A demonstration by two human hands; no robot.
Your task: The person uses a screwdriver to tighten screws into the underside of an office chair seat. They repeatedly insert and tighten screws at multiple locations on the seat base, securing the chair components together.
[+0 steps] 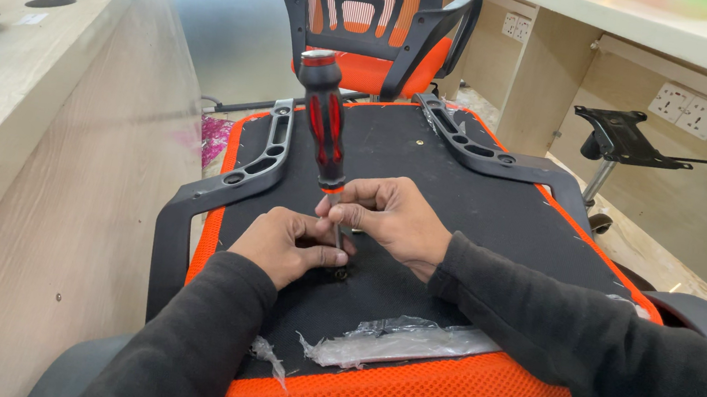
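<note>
Fingers (343,211) of the right hand (395,221) were pinched on the screwdriver (326,124) shaft, held upright. Left hand (286,244) was curled at the tip, on the upturned seat (458,210). Armrest (231,185) lay left, plastic wrap (390,340) near.

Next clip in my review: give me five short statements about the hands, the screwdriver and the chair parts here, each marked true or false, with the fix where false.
1. The screwdriver has a red and black handle and stands nearly upright. True.
2. The right hand pinches the screwdriver's metal shaft just below the handle. True.
3. The left hand is lifted away, holding a loose armrest. False: it rests on the black underside of the seat, fingers at the screwdriver tip.
4. The seat's edging is blue. False: it is orange mesh.
5. A crumpled clear plastic wrap lies on the seat near the person. True.
</note>
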